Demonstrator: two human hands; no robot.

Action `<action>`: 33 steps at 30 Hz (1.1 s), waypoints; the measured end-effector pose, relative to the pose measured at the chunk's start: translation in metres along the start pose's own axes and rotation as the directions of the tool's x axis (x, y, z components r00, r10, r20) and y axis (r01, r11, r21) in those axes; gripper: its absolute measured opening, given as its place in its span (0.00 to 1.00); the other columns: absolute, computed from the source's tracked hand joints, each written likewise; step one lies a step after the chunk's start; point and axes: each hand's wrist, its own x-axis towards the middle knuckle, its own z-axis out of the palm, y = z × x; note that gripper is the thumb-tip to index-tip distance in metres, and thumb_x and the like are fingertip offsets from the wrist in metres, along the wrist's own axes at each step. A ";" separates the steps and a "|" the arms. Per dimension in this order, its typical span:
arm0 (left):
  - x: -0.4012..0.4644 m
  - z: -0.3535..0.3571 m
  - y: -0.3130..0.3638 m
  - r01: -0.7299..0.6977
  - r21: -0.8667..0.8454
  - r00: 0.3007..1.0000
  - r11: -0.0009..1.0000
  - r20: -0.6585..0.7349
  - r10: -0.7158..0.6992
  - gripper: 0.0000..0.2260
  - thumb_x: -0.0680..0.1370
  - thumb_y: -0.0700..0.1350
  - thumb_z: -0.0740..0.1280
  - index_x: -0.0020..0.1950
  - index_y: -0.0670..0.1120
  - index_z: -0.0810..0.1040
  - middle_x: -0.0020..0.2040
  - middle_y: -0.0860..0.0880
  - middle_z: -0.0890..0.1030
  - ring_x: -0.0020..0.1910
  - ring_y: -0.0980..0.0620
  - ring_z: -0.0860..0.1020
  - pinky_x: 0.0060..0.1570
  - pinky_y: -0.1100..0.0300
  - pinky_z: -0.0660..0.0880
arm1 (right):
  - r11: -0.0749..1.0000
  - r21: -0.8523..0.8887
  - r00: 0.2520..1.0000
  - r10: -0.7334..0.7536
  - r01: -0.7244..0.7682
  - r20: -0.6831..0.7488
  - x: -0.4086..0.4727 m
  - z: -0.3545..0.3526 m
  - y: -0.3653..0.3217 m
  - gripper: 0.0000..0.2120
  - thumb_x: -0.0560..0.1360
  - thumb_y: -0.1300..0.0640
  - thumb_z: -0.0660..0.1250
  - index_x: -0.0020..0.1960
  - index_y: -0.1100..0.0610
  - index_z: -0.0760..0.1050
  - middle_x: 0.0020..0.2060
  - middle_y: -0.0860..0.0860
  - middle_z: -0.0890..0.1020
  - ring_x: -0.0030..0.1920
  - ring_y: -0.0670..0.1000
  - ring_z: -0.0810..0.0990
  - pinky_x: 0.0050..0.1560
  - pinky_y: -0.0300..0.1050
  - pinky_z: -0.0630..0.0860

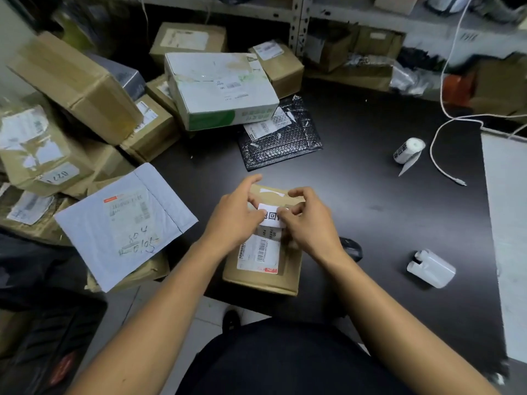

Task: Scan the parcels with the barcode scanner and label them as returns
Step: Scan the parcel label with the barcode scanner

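Note:
A small brown cardboard parcel with a white shipping label lies on the black table near its front edge. Above the parcel's top, my left hand and my right hand pinch the two sides of a white sticker label printed with a QR code. A roll of white labels lies at the right of the table. A white handheld device lies to the right of the parcel, and a dark object sits partly hidden behind my right wrist.
Brown boxes, a white and green box, a black bubble mailer and a grey mailer crowd the left and back. A white cable trails at the right. Shelving with more parcels stands behind.

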 end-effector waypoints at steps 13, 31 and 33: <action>0.010 0.004 0.002 -0.090 0.424 0.996 0.901 0.021 0.089 0.29 0.78 0.47 0.67 0.76 0.56 0.58 0.67 0.50 0.74 0.58 0.39 0.77 0.53 0.47 0.74 | 0.906 -0.412 0.995 -0.084 0.095 0.045 0.011 0.014 -0.008 0.20 0.76 0.51 0.67 0.64 0.52 0.66 0.53 0.53 0.81 0.54 0.60 0.78 0.48 0.52 0.73; -0.033 -0.004 -0.061 -0.077 -0.064 0.980 0.995 0.177 0.087 0.35 0.73 0.51 0.74 0.74 0.67 0.60 0.74 0.56 0.63 0.70 0.58 0.65 0.66 0.61 0.63 | 0.995 -0.092 0.995 0.041 -0.033 0.092 -0.054 -0.011 0.047 0.39 0.72 0.46 0.73 0.76 0.40 0.56 0.63 0.46 0.66 0.56 0.46 0.75 0.57 0.42 0.72; -0.041 -0.003 -0.070 -0.048 -0.118 0.965 0.992 0.253 0.076 0.36 0.72 0.51 0.76 0.72 0.71 0.59 0.72 0.58 0.64 0.70 0.59 0.66 0.68 0.61 0.62 | 0.995 -0.058 0.980 0.091 -0.082 0.176 -0.066 -0.005 0.053 0.45 0.71 0.43 0.75 0.77 0.37 0.49 0.67 0.43 0.64 0.65 0.47 0.72 0.66 0.46 0.69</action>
